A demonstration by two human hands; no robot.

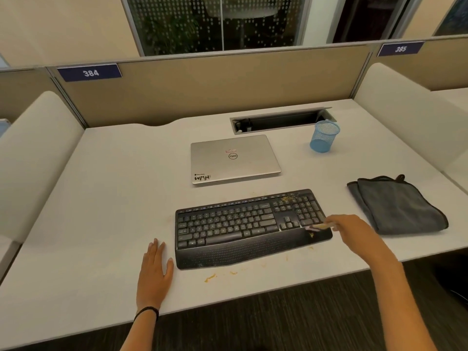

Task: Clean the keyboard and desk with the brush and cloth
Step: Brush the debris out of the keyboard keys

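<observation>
A black keyboard [243, 224] with a palm rest lies near the front of the white desk [114, 186]. Yellowish crumbs sit on its number pad at the upper right and on the palm rest's right end. My right hand [352, 231] grips a small brush [317, 226], blurred, whose tip touches the keyboard's right end. My left hand [155, 269] rests flat on the desk just left of the keyboard. A folded grey cloth [395, 206] lies to the right of the keyboard, untouched. More crumbs [210, 277] lie on the desk in front of the keyboard.
A closed silver laptop [234, 158] lies behind the keyboard. A blue mesh pen cup [324, 136] stands at the back right beside an open cable tray [278, 120]. Padded dividers rise on both sides and a partition at the back.
</observation>
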